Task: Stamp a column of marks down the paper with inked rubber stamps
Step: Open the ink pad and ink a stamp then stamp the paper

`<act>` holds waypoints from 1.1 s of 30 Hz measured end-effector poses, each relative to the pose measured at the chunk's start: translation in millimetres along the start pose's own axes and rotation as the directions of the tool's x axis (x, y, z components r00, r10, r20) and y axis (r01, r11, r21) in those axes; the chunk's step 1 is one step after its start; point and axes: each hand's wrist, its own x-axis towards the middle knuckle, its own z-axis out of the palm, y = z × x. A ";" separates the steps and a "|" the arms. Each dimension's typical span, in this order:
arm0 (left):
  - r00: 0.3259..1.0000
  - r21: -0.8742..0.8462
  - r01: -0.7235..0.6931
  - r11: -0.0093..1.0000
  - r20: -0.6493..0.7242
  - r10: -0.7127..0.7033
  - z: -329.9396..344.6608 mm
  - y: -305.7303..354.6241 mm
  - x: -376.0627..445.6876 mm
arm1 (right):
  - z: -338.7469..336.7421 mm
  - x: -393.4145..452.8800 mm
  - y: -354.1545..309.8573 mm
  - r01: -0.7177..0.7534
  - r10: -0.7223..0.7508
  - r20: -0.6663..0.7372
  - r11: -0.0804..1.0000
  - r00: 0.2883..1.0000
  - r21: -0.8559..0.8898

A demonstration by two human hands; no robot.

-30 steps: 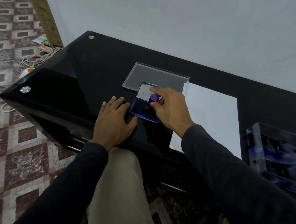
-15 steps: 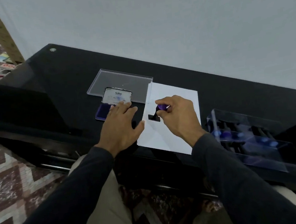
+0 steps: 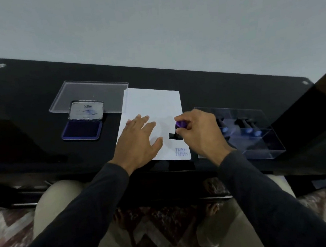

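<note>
While the sheet of paper (image 3: 153, 112) is pinned flat to the black desk (image 3: 35, 91) by the spread left hand (image 3: 138, 141), a small rubber stamp (image 3: 176, 135) is pinched by its purple knob in the curled fingers of the right hand (image 3: 199, 133), its dark base at or just above the sheet near the right edge. Beyond the printed marks (image 3: 181, 151) at the near corner, the stamp looks light and rigid, best gripped at the knob and pressed straight down, since thin paper is easily shifted. An open ink pad (image 3: 82, 129) sits to the left.
</note>
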 end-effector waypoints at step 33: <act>0.995 0.034 -0.050 0.998 0.086 0.047 29.9 5.3 8.5 | 13.9 -5.7 22.4 0.059 -0.054 0.052 0.993 0.997 -0.100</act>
